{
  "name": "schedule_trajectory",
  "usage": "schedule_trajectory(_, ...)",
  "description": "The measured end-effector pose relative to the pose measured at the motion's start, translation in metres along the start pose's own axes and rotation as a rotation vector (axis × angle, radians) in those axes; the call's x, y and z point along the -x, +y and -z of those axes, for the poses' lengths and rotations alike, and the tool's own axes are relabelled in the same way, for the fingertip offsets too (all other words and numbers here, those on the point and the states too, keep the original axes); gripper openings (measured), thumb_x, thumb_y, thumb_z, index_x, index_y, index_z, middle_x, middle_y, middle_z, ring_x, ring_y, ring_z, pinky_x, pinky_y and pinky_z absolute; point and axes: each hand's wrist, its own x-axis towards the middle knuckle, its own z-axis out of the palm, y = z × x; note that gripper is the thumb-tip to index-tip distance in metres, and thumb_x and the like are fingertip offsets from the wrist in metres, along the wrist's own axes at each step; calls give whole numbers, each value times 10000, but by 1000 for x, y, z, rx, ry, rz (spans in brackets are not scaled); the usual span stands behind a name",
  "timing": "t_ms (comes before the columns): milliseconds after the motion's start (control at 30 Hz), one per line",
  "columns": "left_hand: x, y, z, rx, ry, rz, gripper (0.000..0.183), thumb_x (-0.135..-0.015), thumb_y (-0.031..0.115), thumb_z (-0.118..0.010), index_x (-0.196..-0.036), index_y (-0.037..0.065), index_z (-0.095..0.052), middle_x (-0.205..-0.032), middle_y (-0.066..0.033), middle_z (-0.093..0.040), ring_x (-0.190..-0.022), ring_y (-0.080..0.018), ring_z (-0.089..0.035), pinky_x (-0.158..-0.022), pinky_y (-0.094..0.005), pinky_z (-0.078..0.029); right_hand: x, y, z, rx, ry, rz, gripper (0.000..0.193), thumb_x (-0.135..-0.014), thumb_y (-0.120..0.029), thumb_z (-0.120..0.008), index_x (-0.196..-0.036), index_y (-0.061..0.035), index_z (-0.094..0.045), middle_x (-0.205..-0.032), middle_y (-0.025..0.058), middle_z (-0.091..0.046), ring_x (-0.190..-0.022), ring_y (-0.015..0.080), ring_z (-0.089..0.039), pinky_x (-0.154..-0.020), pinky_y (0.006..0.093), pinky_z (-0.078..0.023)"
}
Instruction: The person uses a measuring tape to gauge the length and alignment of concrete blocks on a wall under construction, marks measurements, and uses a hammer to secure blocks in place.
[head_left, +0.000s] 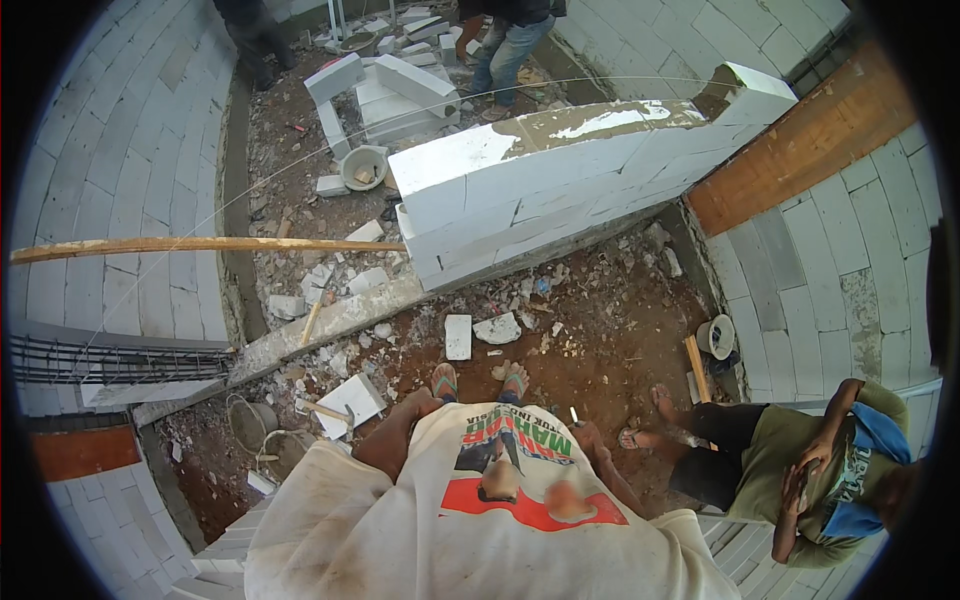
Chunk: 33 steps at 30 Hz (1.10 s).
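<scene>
- At the lower middle of the view, beside the white cloth shirt with coloured print (350,525), we see a small, thin white stick (574,414), which stands out from the right hand (586,437).
- The fingers of this hand are too small to read; we cannot tell whether they pinch the stick.
- On the shirt's other side, the left hand (426,402) is low and partly hidden, so we cannot tell its fingers either.
- Nearest to it, we find a pale rectangular block (368,400), with a wooden-handled tool (326,411) lying over its edge.
- Beyond the feet in green-strapped sandals (446,383), one squarish white block (458,338) and one broken white piece (497,329) lie near each other.
- Farther ahead, we see a low white block wall (560,200).
- At the right, a person in an olive and blue shirt (770,475) keeps both hands close together.
</scene>
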Motion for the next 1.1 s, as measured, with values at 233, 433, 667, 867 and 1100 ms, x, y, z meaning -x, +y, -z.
schedule_trajectory(233,34,29,19,16,-1,67,775,-821,588,-726,-1259,-50,-676,-1367,-302,-623,-1297,-405,-607,-1021,-471,-514,32,-23,0,-116,-44,121,254,-899,-235,-630,-925,-18,-760,-752,50,-707,-684,128,-614,-612,363,-484)
schedule_trajectory(433,32,26,21,-31,27,37,779,-822,578,-723,-1280,-50,-669,-1335,-296,-647,-1279,-404,-624,-1023,-471,-516,38,-35,-2,-77,-58,49,262,-901,-240,-656,-962,-14,-775,-780,53,-726,-707,130,-630,-629,375,-499)
schedule_trajectory(667,48,36,29,-26,72,-7,663,-782,440,-650,-1126,-124,-711,-1209,-351,-680,-1173,-412,-683,-978,-457,-534,29,-33,-1,-19,-61,38,266,-897,-255,-665,-933,-16,-775,-764,78,-721,-718,138,-639,-640,387,-501)
schedule_trajectory(867,39,34,23,-26,47,8,669,-788,437,-646,-1161,-114,-704,-1239,-337,-675,-1186,-417,-675,-986,-455,-533,25,-31,2,-15,-51,32,263,-885,-255,-677,-945,-13,-762,-753,93,-711,-711,147,-636,-648,392,-505)
schedule_trajectory(1100,-5,11,5,-74,-21,-76,651,-804,438,-660,-1169,-99,-707,-1231,-330,-682,-1176,-415,-681,-972,-455,-539,16,-31,3,33,-23,-33,262,-877,-231,-664,-959,4,-745,-758,123,-706,-715,160,-636,-664,401,-509)
